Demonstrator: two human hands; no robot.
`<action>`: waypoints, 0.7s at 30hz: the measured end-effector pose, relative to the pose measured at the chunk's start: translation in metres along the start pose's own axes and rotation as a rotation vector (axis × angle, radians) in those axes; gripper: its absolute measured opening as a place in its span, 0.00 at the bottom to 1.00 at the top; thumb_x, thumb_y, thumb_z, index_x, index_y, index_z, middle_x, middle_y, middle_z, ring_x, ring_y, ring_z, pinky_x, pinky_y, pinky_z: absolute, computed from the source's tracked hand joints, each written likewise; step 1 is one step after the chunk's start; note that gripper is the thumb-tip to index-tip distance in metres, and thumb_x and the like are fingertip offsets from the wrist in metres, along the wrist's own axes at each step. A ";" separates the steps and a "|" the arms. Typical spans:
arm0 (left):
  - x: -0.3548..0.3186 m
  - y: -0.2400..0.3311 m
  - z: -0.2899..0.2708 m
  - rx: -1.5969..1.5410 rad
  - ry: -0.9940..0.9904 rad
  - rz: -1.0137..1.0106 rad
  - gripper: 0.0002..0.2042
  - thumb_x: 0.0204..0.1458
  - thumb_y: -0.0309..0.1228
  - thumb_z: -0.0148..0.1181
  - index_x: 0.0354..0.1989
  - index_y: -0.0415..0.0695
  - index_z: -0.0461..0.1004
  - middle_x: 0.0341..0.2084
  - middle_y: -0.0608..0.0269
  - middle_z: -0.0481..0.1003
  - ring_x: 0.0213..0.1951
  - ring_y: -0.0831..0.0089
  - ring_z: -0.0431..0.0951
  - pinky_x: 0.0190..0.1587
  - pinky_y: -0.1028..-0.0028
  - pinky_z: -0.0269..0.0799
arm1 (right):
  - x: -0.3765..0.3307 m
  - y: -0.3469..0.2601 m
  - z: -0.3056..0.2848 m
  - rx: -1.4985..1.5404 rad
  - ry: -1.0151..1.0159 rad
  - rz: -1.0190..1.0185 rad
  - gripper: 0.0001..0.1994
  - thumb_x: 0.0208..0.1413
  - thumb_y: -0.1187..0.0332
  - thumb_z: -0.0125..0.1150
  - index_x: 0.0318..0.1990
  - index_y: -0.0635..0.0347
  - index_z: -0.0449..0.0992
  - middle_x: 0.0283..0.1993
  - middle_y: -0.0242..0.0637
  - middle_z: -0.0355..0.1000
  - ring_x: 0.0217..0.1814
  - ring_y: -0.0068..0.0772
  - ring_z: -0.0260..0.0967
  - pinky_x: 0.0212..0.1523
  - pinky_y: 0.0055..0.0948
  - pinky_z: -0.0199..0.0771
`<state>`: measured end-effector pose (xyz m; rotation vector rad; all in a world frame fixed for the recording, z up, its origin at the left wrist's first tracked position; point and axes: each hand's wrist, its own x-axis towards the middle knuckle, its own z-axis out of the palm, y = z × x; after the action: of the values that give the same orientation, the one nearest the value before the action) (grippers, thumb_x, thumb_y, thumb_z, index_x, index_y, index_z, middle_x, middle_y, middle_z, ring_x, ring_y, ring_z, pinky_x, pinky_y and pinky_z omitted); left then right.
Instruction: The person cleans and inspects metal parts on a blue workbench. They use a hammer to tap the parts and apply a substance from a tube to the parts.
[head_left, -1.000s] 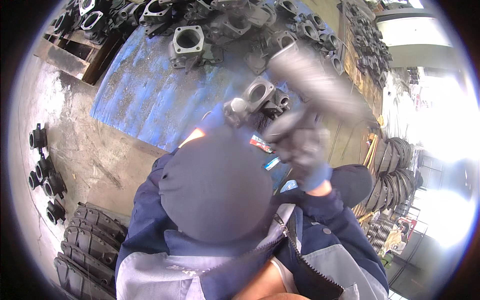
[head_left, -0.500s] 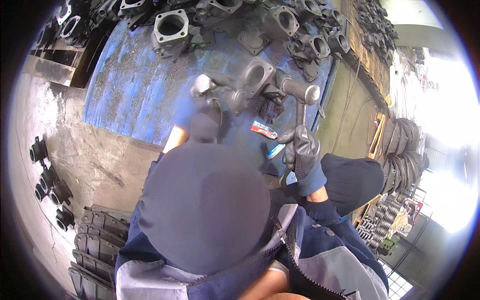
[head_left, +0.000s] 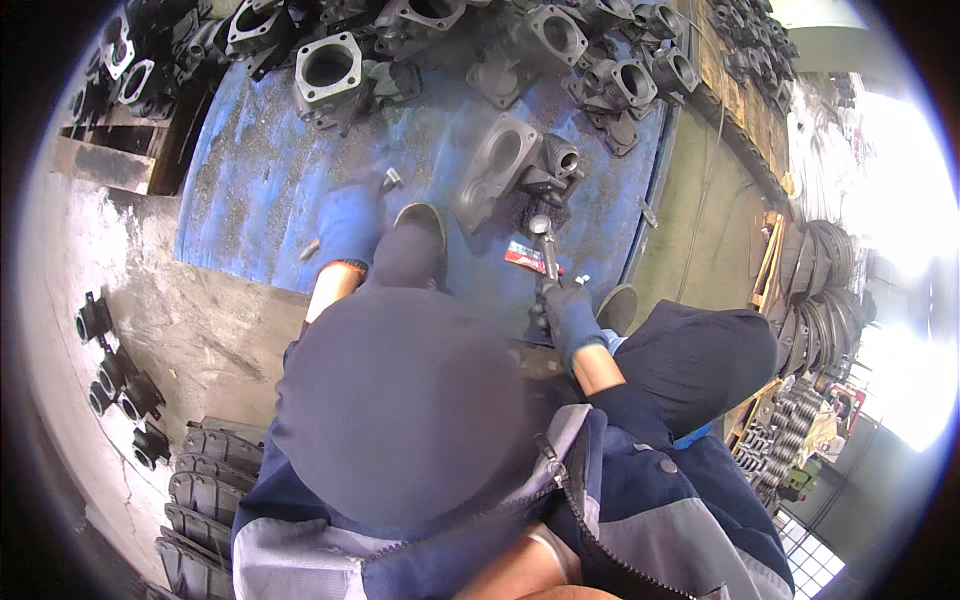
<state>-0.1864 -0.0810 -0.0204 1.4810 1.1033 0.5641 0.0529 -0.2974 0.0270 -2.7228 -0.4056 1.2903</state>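
Note:
In front of me a dark metal casting (head_left: 490, 172) lies on the blue sheet, with a flat oblong flange turned up and a pipe-like stub on its right. My right hand (head_left: 568, 315), in a blue and black glove, is wrapped round the handle of a hammer (head_left: 541, 226). The hammer head is just below the casting. My left hand (head_left: 347, 225), also gloved and slightly blurred, is closed left of my shoe on a short bar-like tool (head_left: 391, 179). One metal end shows at upper right, a tan end at lower left. Its exact kind is unclear.
More castings (head_left: 328, 68) crowd the far side of the blue sheet (head_left: 240, 170). A red and white packet (head_left: 524, 256) lies by the hammer. My shoes (head_left: 418, 222) stand on either side. Several castings (head_left: 125, 385) sit on the floor at left, beside stacked dark plates (head_left: 205, 490).
The hammer has come down and nearer me from over the casting's right side. My left hand has drawn back leftward from the casting with its tool. The casting has turned slightly.

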 end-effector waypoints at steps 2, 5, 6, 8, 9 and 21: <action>-0.008 0.000 -0.006 0.151 0.031 -0.050 0.18 0.51 0.31 0.63 0.51 0.42 0.75 0.46 0.55 0.78 0.49 0.68 0.78 0.50 0.70 0.72 | 0.032 0.010 0.018 0.053 0.073 0.053 0.13 0.64 0.64 0.51 0.47 0.65 0.75 0.38 0.45 0.75 0.38 0.36 0.75 0.38 0.36 0.74; -0.010 0.006 -0.009 0.351 0.039 -0.081 0.19 0.51 0.33 0.63 0.52 0.43 0.75 0.47 0.54 0.78 0.50 0.67 0.78 0.50 0.70 0.73 | 0.064 0.015 0.039 0.700 0.228 0.278 0.18 0.63 0.57 0.52 0.46 0.64 0.76 0.45 0.48 0.76 0.45 0.39 0.76 0.46 0.39 0.75; -0.006 0.010 -0.009 0.415 0.040 -0.074 0.19 0.51 0.33 0.63 0.52 0.43 0.74 0.47 0.53 0.78 0.50 0.67 0.78 0.50 0.70 0.73 | 0.072 0.012 0.044 0.975 0.276 0.386 0.20 0.62 0.54 0.53 0.46 0.64 0.76 0.46 0.47 0.76 0.45 0.39 0.76 0.46 0.39 0.75; 0.009 0.022 -0.005 0.530 0.020 -0.030 0.20 0.51 0.34 0.64 0.53 0.43 0.74 0.47 0.53 0.78 0.51 0.66 0.78 0.50 0.69 0.73 | 0.073 0.009 0.050 0.962 0.419 0.384 0.20 0.60 0.53 0.54 0.44 0.64 0.76 0.43 0.48 0.76 0.42 0.43 0.75 0.43 0.42 0.74; 0.016 0.029 -0.001 0.574 0.002 0.001 0.20 0.51 0.34 0.64 0.53 0.43 0.74 0.47 0.52 0.78 0.51 0.66 0.78 0.51 0.69 0.73 | 0.072 0.008 0.049 0.674 0.508 0.272 0.19 0.59 0.54 0.54 0.42 0.64 0.76 0.39 0.50 0.76 0.38 0.48 0.74 0.40 0.45 0.72; 0.101 0.037 0.152 0.532 -0.564 0.230 0.30 0.53 0.46 0.63 0.60 0.42 0.66 0.58 0.45 0.67 0.57 0.49 0.69 0.58 0.59 0.64 | 0.125 -0.051 -0.027 1.102 0.266 -0.033 0.32 0.64 0.42 0.47 0.59 0.65 0.70 0.55 0.39 0.74 0.51 0.38 0.71 0.52 0.38 0.71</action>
<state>-0.0028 -0.0655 -0.0450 2.0800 0.6574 -0.0250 0.1392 -0.2131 -0.0383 -1.8578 0.2418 0.7474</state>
